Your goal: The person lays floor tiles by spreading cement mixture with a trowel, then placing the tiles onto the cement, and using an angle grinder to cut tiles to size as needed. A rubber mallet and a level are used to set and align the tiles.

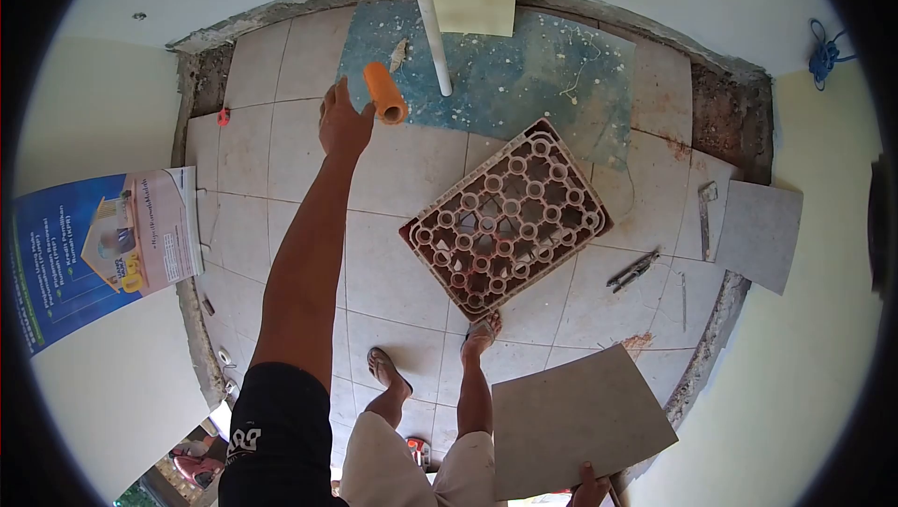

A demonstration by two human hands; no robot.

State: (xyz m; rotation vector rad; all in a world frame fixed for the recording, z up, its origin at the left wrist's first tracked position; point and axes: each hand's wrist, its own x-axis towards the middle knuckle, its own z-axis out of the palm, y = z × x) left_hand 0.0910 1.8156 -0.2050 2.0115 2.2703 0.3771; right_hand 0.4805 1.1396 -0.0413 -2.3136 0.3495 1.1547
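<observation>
The left hand (346,123), at about eleven o'clock in the view, has its fingers parted and unclenched just beside an orange cylinder (384,94); whether they touch I cannot tell. The right hand (589,488), at five o'clock, grips the lower edge of a grey tile (582,418), thumb on top, remaining fingers hidden. The cylinder lies at eleven o'clock, at the edge of a paint-spotted blue sheet (524,86), with a white pole (432,35) on its one-o'clock side. Just past centre, towards three o'clock, sits a ring-latticed crate (517,166), its six o'clock corner near the right foot (482,330). Dark pliers (633,270) lie towards four o'clock; a printed banner (56,254) stands at nine.
</observation>
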